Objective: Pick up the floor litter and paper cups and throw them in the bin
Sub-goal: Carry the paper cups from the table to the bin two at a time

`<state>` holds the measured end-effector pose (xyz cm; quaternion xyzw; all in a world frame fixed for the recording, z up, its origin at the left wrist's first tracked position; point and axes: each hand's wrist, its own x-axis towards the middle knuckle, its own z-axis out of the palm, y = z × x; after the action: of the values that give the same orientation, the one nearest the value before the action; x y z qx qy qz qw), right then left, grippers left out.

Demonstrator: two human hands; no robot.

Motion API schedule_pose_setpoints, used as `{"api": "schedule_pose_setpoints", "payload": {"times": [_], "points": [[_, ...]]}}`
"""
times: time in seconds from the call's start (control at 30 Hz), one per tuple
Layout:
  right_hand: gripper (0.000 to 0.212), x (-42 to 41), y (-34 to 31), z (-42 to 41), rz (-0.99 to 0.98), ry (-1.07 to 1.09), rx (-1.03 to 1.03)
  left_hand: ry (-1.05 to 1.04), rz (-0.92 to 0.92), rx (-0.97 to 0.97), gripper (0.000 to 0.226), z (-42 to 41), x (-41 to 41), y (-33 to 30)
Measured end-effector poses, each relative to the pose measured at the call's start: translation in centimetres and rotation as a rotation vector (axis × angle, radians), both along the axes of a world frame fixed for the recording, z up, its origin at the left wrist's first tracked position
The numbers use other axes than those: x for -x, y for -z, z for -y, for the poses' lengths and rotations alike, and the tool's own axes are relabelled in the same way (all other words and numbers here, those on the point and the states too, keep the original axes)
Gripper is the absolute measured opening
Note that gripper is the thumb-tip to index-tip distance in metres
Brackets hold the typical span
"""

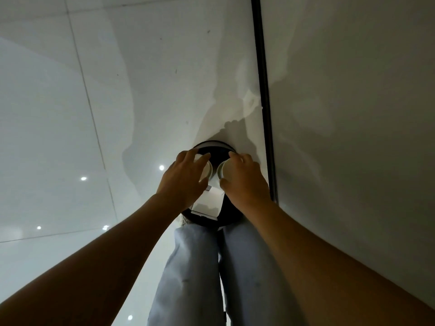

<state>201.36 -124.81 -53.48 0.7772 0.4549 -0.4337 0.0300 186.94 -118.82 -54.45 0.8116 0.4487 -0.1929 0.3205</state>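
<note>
Both arms are extended toward the centre of the frame, above a round black bin (213, 145) standing on the white tiled floor (58, 114) just beside a dark vertical strip (264, 90) at the foot of a wall. A white paper cup (207, 169) is held in the left hand (186, 177), fingers curled over its side, with a small white scrap (197, 157) pinched under the fingertips. A second paper cup (222, 169) is gripped by the right hand (244, 180), fingers wrapped over its top and thumb below. The two cup mouths are turned toward each other, close together, directly over the bin opening. A white sheet of paper (207, 204) is seen lying in the bin below the hands. Light blue trousers (195, 267) are visible in the lower centre of the frame.
</note>
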Motion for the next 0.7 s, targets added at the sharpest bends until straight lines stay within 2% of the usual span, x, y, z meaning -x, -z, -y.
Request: {"api": "schedule_pose_setpoints", "payload": {"times": [0.27,0.4,0.57,0.7], "points": [[0.072,0.7,3.4,1.0,0.037,-0.106,-0.001,0.140,-0.002,0.050,0.072,0.1,-0.1,2.9],[0.079,0.9,2.8,1.6,0.042,-0.084,0.004,0.097,0.042,0.070,0.078,0.1,0.6,1.8],[0.072,1.5,-2.0,1.5,0.085,-0.096,-0.021,0.085,-0.021,0.043,0.069,-0.3,3.2,-3.2],[0.066,3.3,-9.0,0.9,0.083,-0.108,-0.026,0.054,-0.066,0.039,0.066,-0.7,6.0,-10.3]]}}
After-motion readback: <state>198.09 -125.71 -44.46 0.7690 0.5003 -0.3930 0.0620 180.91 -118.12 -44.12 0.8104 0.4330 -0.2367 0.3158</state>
